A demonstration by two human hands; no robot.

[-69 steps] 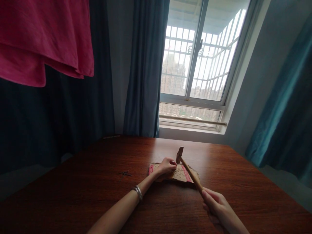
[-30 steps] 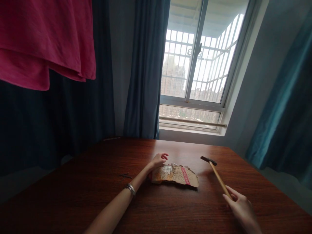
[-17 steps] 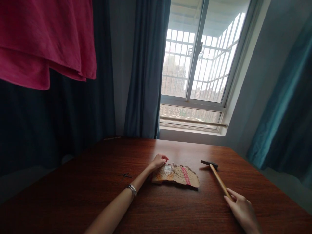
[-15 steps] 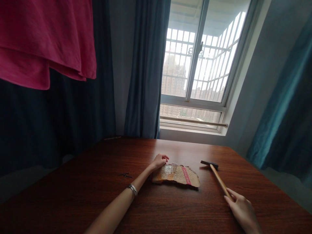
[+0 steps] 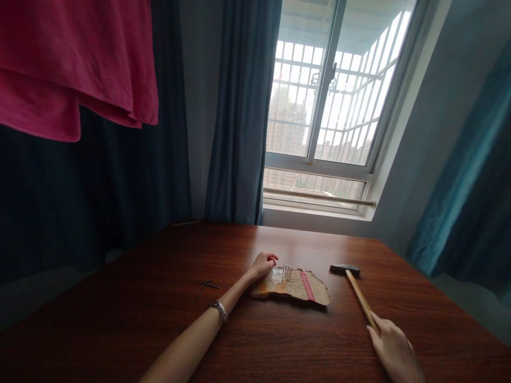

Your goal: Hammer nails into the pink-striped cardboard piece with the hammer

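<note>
My left hand rests at the far left edge of a torn cardboard piece, fingers curled together; what they pinch, if anything, is too small to make out. Several nails stand upright in a row near the board's back edge, close to these fingers. The board is covered with small dark dots and carries a pink stripe. On the right, my right hand is closed around the wooden handle of a hammer. Its dark head lies to the right of the board, at or just above the table.
Several loose dark nails lie on the brown wooden table, left of my left forearm. A barred window and blue curtains are behind the table. A pink cloth hangs at upper left.
The view has shifted slightly. Both hands, the hammer and the cardboard stay in nearly the same places; the fingers of my left hand look a little more curled.
</note>
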